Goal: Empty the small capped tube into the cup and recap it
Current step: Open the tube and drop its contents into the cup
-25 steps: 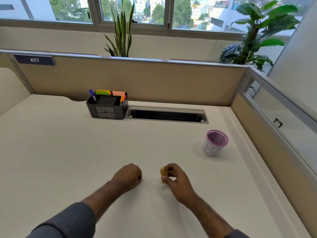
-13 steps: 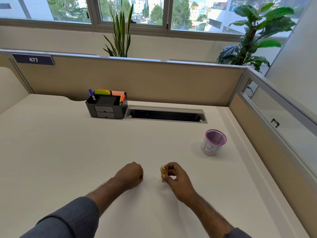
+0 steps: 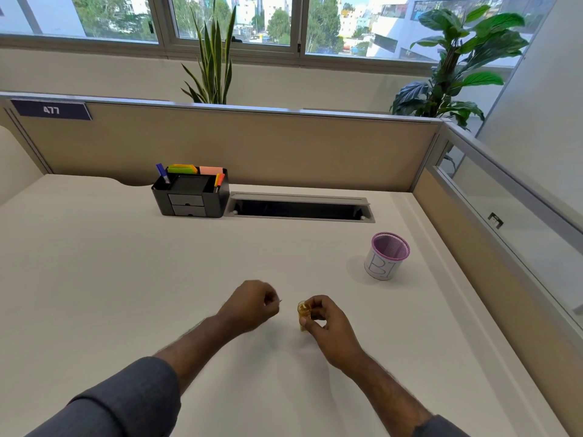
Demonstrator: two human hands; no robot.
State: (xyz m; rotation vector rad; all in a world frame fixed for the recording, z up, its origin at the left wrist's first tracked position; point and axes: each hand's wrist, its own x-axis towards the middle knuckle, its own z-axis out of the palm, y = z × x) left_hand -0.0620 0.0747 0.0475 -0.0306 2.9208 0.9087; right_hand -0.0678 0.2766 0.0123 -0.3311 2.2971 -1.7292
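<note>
A small amber tube point(image 3: 303, 312) stands upright on the white desk point(image 3: 126, 279), its cap on top. My right hand point(image 3: 325, 320) pinches it between thumb and fingers. My left hand point(image 3: 252, 302) rests as a loose fist just left of the tube, a short gap apart; a thin sliver shows at its fingertips, too small to identify. The cup point(image 3: 386, 256), a purple mesh one wrapped in white paper with blue writing, stands far right, well beyond my right hand.
A black desk organiser point(image 3: 191, 197) with pens and sticky notes sits at the back beside a long cable slot point(image 3: 299, 208). Beige partition walls point(image 3: 252, 146) close the back and right sides. Plants stand behind the partition.
Both hands stay almost where they were. My left fist has loosened a little and shifted slightly; my right hand keeps its hold on the tube.
</note>
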